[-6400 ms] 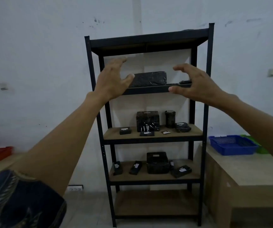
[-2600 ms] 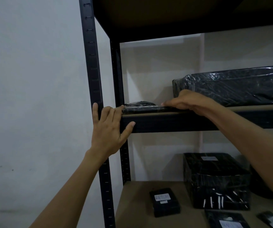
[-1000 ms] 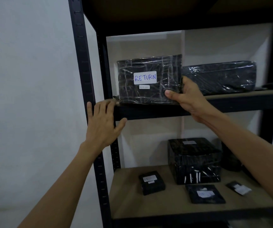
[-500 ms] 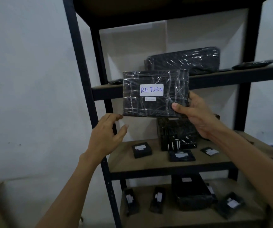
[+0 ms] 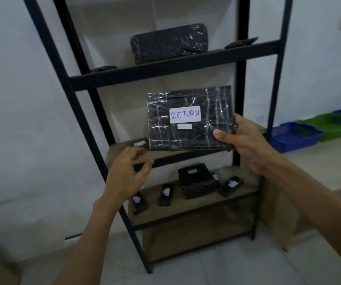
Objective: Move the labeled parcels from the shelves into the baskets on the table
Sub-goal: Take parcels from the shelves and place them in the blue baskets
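We hold the flat black parcel (image 5: 188, 120) upright in front of the shelves (image 5: 171, 64), its "RETURN" label (image 5: 185, 114) facing us. Our right hand (image 5: 241, 138) pinches its lower right corner, thumb in front. Our left hand (image 5: 127, 173) hovers just below its lower left corner, fingers curled, holding nothing. One hand carries it, so we judge it light and fairly stiff. The glossy wrap looks slippery, so we should support the bottom edge. The baskets (image 5: 309, 132) wait on the desk (image 5: 330, 159) to our right.
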